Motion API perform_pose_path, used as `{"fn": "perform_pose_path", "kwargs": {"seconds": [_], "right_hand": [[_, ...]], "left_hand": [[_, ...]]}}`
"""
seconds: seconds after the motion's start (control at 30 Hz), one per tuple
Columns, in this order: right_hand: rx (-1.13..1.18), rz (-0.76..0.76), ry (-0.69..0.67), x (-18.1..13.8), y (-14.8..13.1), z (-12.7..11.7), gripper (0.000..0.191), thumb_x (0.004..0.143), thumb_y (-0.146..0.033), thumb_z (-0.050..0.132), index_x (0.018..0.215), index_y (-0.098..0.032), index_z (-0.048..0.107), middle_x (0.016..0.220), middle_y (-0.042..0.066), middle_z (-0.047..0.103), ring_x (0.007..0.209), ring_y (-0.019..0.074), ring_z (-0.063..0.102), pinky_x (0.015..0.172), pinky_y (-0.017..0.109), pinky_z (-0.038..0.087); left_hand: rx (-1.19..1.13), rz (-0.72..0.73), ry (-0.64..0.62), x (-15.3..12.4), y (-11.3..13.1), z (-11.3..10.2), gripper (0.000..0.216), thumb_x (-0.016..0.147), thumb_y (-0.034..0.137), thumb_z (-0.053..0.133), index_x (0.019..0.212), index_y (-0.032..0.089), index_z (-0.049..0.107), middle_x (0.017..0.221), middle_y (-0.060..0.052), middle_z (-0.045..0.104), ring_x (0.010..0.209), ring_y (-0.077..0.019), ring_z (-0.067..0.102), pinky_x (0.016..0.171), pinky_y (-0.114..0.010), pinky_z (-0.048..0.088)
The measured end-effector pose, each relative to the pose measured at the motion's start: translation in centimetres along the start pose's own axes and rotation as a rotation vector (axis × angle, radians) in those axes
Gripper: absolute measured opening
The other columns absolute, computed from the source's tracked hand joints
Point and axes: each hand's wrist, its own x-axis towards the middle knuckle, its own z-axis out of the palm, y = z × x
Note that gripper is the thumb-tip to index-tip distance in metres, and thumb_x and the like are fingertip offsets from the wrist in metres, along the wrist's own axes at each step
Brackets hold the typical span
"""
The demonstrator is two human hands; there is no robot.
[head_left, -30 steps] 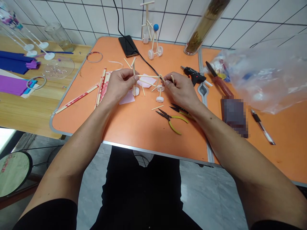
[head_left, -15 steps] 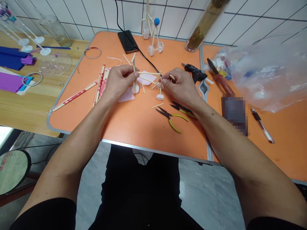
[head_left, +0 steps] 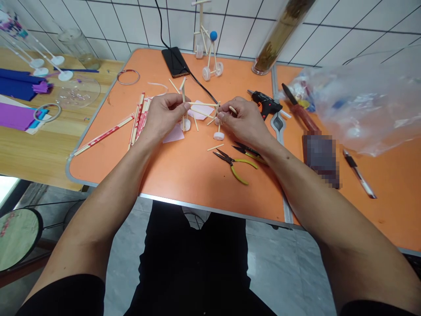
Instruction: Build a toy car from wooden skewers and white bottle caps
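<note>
Between both hands is a small wooden stick frame (head_left: 203, 104) with white wheels (head_left: 218, 136) at its lower ends. My left hand (head_left: 164, 113) pinches an upright stick at the frame's left end. At the right end, the thumb and fingertips of my right hand (head_left: 244, 118) are closed on the joint of the frame, and a short stick end shows among the fingers. The fingers hide part of that joint. Below the frame lie a loose piece of stick (head_left: 215, 148) and yellow-handled pliers (head_left: 231, 163). Pink paper (head_left: 173, 134) is under the left side.
Chopsticks in red-printed wrappers (head_left: 140, 115) lie left. Behind stand a phone (head_left: 175, 62) and a wheeled stick model with a blue ball (head_left: 213, 36). Right are a glue gun (head_left: 265, 103), a knife (head_left: 304, 112), a pen (head_left: 359, 174) and a plastic bag (head_left: 365, 105).
The view has shifted slightly, so the table sits a little lower. Both hands keep their hold on the stick frame, and the right hand has come slightly closer to the left.
</note>
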Motion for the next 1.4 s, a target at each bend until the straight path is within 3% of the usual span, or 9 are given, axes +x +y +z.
{"fn": "perform_pose_path", "kwargs": {"seconds": [0.17, 0.5, 0.9, 1.07, 1.4], "right_hand": [[-0.006, -0.017, 0.014, 0.0, 0.4, 0.1, 0.016, 0.102, -0.041, 0.077, 0.093, -0.027, 0.079, 0.098, 0.008, 0.076, 0.097, 0.0301, 0.072, 0.097, 0.053, 0.060], [-0.027, -0.019, 0.027, 0.0, 0.7, 0.0, 0.013, 0.102, -0.037, 0.076, 0.093, -0.028, 0.077, 0.098, 0.007, 0.076, 0.097, 0.0299, 0.071, 0.095, 0.051, 0.058], [0.022, -0.010, 0.064, -0.4, 0.4, -0.2, 0.024, 0.102, -0.053, 0.078, 0.100, -0.029, 0.081, 0.099, 0.008, 0.073, 0.095, 0.0297, 0.070, 0.094, 0.052, 0.059], [0.002, -0.021, 0.054, -0.3, 0.1, -0.2, 0.032, 0.102, -0.059, 0.077, 0.098, -0.028, 0.082, 0.097, 0.008, 0.073, 0.096, 0.0299, 0.069, 0.093, 0.052, 0.060], [-0.026, -0.035, 0.028, -0.2, -0.5, -0.4, 0.028, 0.103, -0.055, 0.076, 0.096, -0.028, 0.082, 0.099, 0.010, 0.076, 0.098, 0.0313, 0.070, 0.092, 0.051, 0.059]], "left_hand": [[-0.011, -0.004, 0.011, -0.1, 0.4, 0.0, 0.021, 0.095, 0.043, 0.087, 0.089, 0.025, 0.077, 0.077, -0.002, 0.073, 0.072, -0.0188, 0.070, 0.064, -0.032, 0.055], [-0.005, -0.015, 0.032, 0.3, 0.2, -0.8, 0.037, 0.092, 0.057, 0.090, 0.087, 0.025, 0.072, 0.075, -0.002, 0.071, 0.070, -0.0182, 0.069, 0.062, -0.031, 0.056], [-0.004, -0.006, 0.038, 0.4, -0.2, -0.8, 0.040, 0.091, 0.061, 0.090, 0.085, 0.025, 0.072, 0.075, -0.002, 0.069, 0.072, -0.0197, 0.070, 0.064, -0.033, 0.055], [-0.020, -0.014, 0.033, 0.5, -0.4, -0.7, 0.035, 0.090, 0.056, 0.092, 0.088, 0.026, 0.073, 0.075, -0.002, 0.069, 0.077, -0.0217, 0.073, 0.067, -0.034, 0.057], [0.027, -0.005, 0.021, 0.2, 0.4, -0.5, 0.023, 0.092, 0.046, 0.086, 0.083, 0.028, 0.074, 0.077, -0.003, 0.071, 0.079, -0.0242, 0.072, 0.064, -0.038, 0.057]]}}
